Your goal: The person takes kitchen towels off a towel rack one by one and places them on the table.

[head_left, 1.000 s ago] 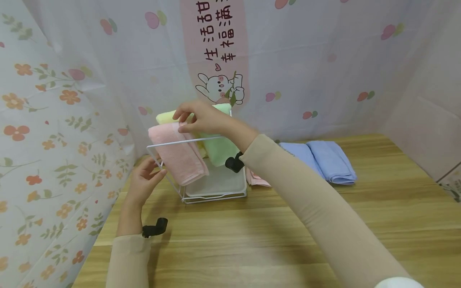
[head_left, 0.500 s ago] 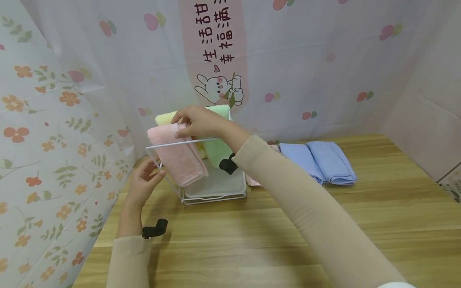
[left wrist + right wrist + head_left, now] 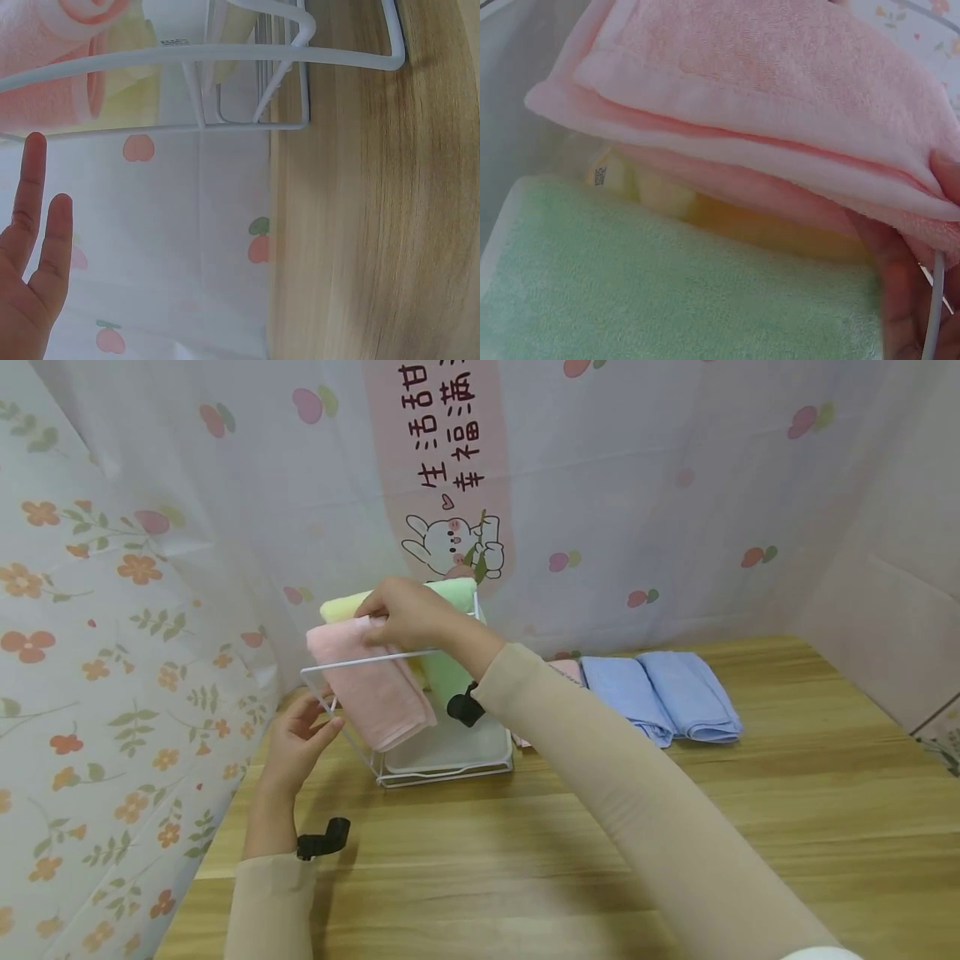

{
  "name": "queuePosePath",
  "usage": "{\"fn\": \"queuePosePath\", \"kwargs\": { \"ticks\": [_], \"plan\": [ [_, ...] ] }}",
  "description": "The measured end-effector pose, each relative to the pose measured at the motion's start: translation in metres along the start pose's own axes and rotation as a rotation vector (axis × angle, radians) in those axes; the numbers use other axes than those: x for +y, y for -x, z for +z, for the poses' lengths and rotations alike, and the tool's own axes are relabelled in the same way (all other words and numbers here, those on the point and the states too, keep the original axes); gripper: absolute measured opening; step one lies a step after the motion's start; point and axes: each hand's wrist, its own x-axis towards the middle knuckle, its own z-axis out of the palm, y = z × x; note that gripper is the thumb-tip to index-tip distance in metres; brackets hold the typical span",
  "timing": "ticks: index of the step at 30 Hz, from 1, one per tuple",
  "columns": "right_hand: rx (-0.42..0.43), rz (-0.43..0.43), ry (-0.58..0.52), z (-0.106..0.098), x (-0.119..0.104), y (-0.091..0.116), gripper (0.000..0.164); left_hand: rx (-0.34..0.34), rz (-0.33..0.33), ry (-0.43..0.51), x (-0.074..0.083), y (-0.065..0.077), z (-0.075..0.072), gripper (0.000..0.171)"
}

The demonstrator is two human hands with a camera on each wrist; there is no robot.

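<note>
We have yellow towel (image 3: 343, 606), green towel (image 3: 448, 678) in rack (image 3: 225, 52) | right hand (image 3: 414, 612) pinches pink towel (image 3: 372, 693) | left hand (image 3: 298, 742) relaxed beside rack | blue towels (image 3: 686, 695) unracked, right

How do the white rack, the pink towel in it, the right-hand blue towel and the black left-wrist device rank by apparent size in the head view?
1. White rack
2. Pink towel
3. Right-hand blue towel
4. Black left-wrist device
</note>
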Motion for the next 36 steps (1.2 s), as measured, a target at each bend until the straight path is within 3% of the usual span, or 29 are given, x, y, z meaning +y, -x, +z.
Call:
{"fn": "queuePosePath", "kwargs": {
  "ticks": [14, 28, 36],
  "plan": [
    [0.101, 0.002, -0.071, 0.0002, 0.0037, 0.0039, 0.031, -0.011, -0.007, -0.012, -0.0003, -0.0023, 0.0014, 0.036],
    [0.257, -0.021, -0.252, -0.0020, 0.0044, 0.0071, 0.031, 0.000, 0.004, 0.021, -0.0014, -0.0009, 0.0032, 0.047],
    [0.286, -0.072, -0.310, -0.0016, 0.0082, 0.0070, 0.026, 0.004, 0.006, 0.034, -0.0006, -0.0007, 0.0042, 0.044]
  ]
}}
